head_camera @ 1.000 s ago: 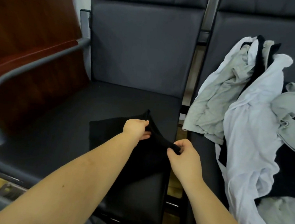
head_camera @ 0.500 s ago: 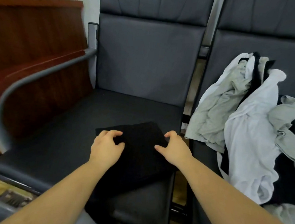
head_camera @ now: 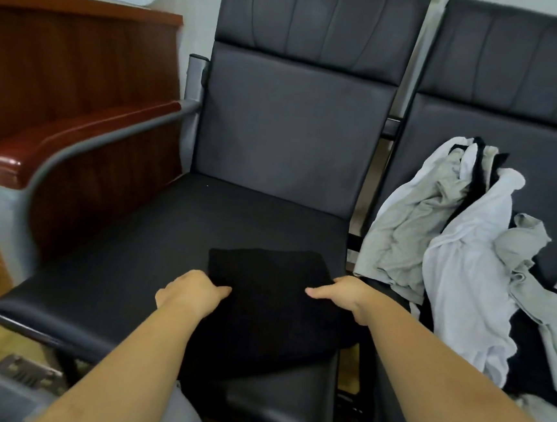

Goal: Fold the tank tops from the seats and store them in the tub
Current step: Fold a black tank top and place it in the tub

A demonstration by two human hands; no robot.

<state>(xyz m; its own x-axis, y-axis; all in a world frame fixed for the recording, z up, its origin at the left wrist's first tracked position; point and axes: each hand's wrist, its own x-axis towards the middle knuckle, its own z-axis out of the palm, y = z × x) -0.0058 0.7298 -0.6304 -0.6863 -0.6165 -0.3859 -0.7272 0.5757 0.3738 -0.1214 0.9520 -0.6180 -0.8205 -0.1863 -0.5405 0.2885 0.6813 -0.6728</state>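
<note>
Fingers of the left hand [head_camera: 192,292] and right hand [head_camera: 343,295] grip the two side edges of the folded black tank top [head_camera: 269,297], which lies on the left seat [head_camera: 124,264], near its front.

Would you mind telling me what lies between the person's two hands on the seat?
In the head view, only the folded black tank top spans the gap between the left hand and right hand.
</note>
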